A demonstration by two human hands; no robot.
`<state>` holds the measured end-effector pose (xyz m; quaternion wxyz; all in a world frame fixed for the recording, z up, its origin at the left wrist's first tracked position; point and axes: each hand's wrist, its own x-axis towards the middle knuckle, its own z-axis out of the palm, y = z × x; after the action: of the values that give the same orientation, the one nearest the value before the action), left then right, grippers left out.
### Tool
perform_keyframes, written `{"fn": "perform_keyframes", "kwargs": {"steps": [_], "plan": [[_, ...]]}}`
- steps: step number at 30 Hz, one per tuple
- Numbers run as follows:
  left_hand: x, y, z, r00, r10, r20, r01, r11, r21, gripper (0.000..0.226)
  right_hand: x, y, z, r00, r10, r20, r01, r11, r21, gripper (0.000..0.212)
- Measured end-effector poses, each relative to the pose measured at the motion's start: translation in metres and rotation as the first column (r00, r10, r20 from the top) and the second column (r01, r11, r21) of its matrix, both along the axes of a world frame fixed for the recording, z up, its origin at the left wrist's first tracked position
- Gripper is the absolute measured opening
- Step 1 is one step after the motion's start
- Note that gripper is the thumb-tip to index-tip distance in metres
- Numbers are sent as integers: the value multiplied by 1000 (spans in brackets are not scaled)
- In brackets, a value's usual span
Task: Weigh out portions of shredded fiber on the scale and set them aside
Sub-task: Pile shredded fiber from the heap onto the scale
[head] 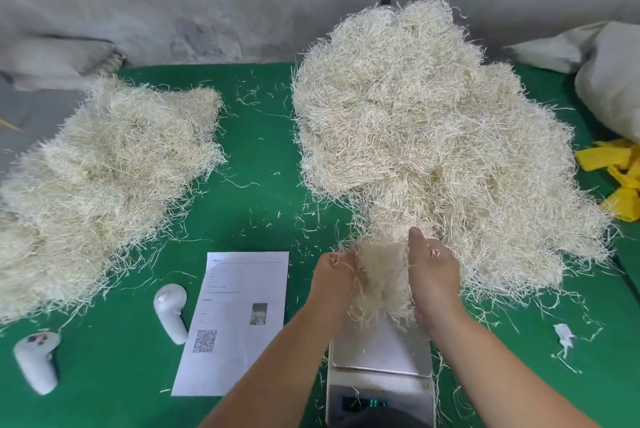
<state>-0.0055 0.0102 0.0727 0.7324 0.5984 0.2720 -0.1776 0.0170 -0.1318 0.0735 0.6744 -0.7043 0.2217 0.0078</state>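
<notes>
A clump of pale shredded fiber (379, 275) hangs between my two hands just above the steel pan of the scale (381, 355). My left hand (332, 275) curls round its left side and my right hand (433, 272) holds its right side, fingers pointing away. The scale's display (365, 403) glows near the bottom edge. A big heap of fiber (433, 137) lies behind and to the right of my hands. Several weighed portions (104, 171) lie merged together on the left of the green table (256, 157).
A printed sheet with a QR code (239, 320) lies left of the scale. Two white controllers (171, 311) (36, 360) sit further left. Yellow cloth (620, 171) and a white sack (609, 74) are at the right edge. A grey wall stands behind.
</notes>
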Motion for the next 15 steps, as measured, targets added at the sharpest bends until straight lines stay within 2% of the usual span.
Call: {"fn": "perform_keyframes", "kwargs": {"steps": [1,2,4,6,7,9,10,12,13,15], "plan": [[-2,-7,-3,997,76,1,-75,992,99,43,-2,6,-4,999,22,33,-21,999,-45,40],[-4,-15,-7,991,129,40,-131,990,58,43,-4,11,-8,995,71,63,-66,995,-76,33],[-11,-35,-7,991,96,91,-82,986,-147,43,-6,18,-12,979,195,55,-185,972,-147,16],[-15,-38,-6,989,35,142,-12,987,-158,37,-9,18,-8,955,296,17,-294,952,-87,11],[-14,-32,-7,988,34,150,-18,994,-105,35,-9,15,-5,948,319,-13,-319,946,-58,21],[-4,-11,-8,985,130,116,-129,992,-19,28,-6,6,6,947,305,-96,-311,948,-62,68],[3,0,-9,981,181,76,-181,983,-9,27,-4,0,10,951,287,-114,-289,957,2,87],[9,9,-7,966,257,26,-257,966,2,30,-2,-8,14,955,265,-130,-235,950,205,98],[8,4,-4,961,274,27,-275,962,0,32,-4,-6,16,954,267,-134,-218,928,301,92],[4,-16,-5,978,208,-19,-208,977,-51,41,-10,6,12,955,270,-124,-202,896,395,47]]}}
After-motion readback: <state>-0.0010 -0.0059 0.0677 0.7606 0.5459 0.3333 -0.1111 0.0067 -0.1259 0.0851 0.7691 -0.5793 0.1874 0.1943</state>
